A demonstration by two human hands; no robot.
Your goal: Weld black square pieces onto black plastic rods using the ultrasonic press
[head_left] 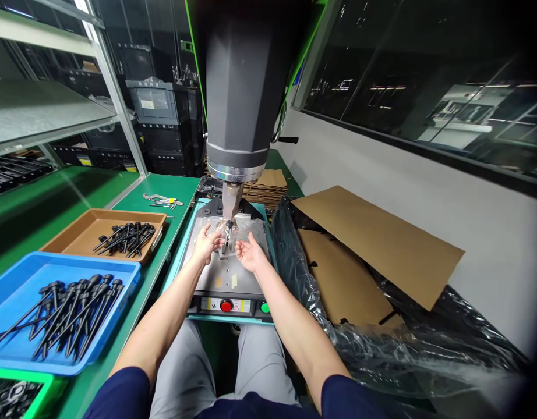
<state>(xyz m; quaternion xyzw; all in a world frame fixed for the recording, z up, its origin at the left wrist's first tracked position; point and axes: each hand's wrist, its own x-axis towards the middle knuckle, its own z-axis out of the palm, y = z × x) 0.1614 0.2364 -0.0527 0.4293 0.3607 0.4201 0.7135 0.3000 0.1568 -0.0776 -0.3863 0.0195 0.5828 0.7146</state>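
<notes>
My left hand (206,244) is just left of a small metal fixture (227,251) on the machine's grey base plate (211,279). Its thumb is raised and its fingers stretch toward the fixture, apart, with nothing visible in them. On the other side, my right hand (251,254) is turned partly palm up, fingers loosely curved and apart, and holds nothing I can see. Between the hands, a small dark part (229,226) is at the fixture, beneath the metal tool head (232,201) of the press (237,99). Clear sheet guards partly blur this spot.
A red button (226,305) and a green button (265,307) sit on the front panel. Left are a blue tray (133,270) and a brown tray (85,218) with long black parts, plus hex keys (166,202). Cardboard (382,238) and black plastic (295,273) lie right.
</notes>
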